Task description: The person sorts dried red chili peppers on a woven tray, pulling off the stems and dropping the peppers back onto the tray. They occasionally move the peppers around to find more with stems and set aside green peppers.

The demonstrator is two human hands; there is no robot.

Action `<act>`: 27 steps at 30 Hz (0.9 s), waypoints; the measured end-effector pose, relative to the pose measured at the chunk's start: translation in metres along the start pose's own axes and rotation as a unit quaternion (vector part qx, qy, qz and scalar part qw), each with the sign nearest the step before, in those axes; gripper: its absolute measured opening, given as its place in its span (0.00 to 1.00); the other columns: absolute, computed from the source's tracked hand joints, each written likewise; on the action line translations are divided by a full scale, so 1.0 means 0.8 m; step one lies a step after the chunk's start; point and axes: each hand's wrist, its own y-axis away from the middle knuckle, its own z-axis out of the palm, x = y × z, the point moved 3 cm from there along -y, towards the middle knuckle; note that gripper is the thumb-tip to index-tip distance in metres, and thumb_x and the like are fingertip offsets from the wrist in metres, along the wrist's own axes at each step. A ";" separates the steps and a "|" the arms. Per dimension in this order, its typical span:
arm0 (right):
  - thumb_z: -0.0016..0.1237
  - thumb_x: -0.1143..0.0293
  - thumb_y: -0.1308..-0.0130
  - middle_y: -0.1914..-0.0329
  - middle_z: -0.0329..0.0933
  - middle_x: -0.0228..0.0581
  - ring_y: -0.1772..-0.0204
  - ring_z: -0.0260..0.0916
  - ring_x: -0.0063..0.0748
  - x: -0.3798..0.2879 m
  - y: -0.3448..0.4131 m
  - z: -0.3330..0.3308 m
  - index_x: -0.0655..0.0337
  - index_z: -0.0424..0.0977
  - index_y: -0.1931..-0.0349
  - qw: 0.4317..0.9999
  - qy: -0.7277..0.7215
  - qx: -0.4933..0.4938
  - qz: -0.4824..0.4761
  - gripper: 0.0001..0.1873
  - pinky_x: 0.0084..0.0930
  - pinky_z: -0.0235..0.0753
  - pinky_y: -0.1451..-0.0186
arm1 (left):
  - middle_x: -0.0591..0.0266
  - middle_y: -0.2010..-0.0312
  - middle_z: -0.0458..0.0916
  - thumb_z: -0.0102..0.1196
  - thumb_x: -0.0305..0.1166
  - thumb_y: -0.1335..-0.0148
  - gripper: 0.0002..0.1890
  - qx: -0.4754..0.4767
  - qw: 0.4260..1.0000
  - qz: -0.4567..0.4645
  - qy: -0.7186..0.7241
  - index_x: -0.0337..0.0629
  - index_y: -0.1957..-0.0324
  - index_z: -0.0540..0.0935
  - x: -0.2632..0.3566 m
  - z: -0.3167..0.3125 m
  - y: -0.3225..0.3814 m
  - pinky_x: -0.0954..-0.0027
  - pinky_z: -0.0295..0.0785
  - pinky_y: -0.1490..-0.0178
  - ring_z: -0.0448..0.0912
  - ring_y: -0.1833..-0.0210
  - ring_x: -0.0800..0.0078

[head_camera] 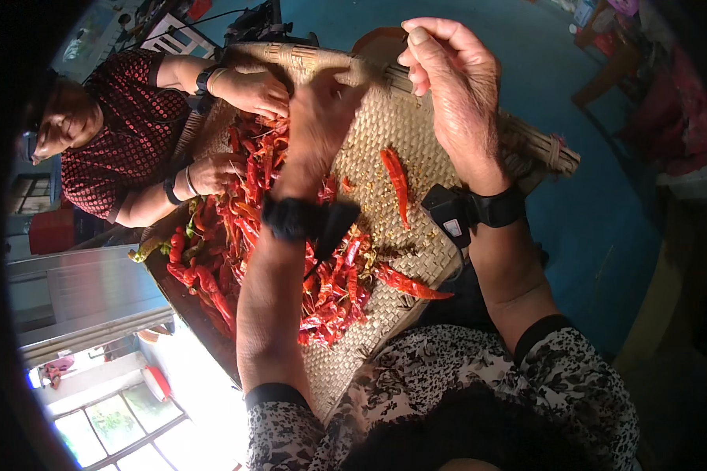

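My left hand (321,118), blurred by motion, is over the far part of a woven bamboo tray (356,150), beside a heap of dried red chili peppers (330,294). Whether anything is in its fingers cannot be made out. Above the tray's far right rim is my right hand (453,82), thumb and forefinger brought together. A small dark bit shows by those fingertips, too unclear to name. One loose red chili pepper (395,185) lies on the weave below the hands; another dried chili (412,284) points toward the near edge. Yellow seeds (374,200) are scattered between them.
Across the heap, a co-worker's two hands (259,94) (215,173) touch the chilies. Some greenish peppers (153,247) lie at the tray's left corner. A bundled-stick rim (536,141) sticks out at right. Blue floor (577,235) shows beyond; a bright window (118,418) is at lower left.
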 end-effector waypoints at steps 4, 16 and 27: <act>0.49 0.69 0.34 0.75 0.75 0.29 0.76 0.64 0.10 0.006 0.003 -0.002 0.62 0.76 0.59 0.999 0.030 0.008 0.020 0.08 0.10 0.65 0.74 | 0.56 0.72 0.82 0.61 0.46 0.46 0.21 -0.183 0.949 -0.152 -0.205 0.38 0.60 0.79 0.000 0.052 0.077 0.67 0.78 0.62 0.81 0.67 0.64; 0.49 0.68 0.34 0.75 0.75 0.29 0.74 0.67 0.12 0.012 0.011 0.015 0.62 0.75 0.59 0.998 0.048 -0.033 0.013 0.09 0.12 0.67 0.71 | 0.63 0.69 0.81 0.54 0.25 0.38 0.04 0.051 0.789 -0.272 0.548 0.38 0.62 0.79 -0.021 0.015 0.101 0.79 0.73 0.66 0.77 0.70 0.77; 0.48 0.69 0.34 0.75 0.74 0.29 0.77 0.63 0.10 0.001 0.008 0.011 0.62 0.75 0.58 0.999 0.044 0.000 0.030 0.08 0.10 0.64 0.75 | 0.53 0.65 0.80 0.49 0.25 0.37 0.10 0.037 0.891 -0.122 0.436 0.25 0.60 0.75 -0.009 0.003 0.008 0.73 0.77 0.54 0.80 0.63 0.69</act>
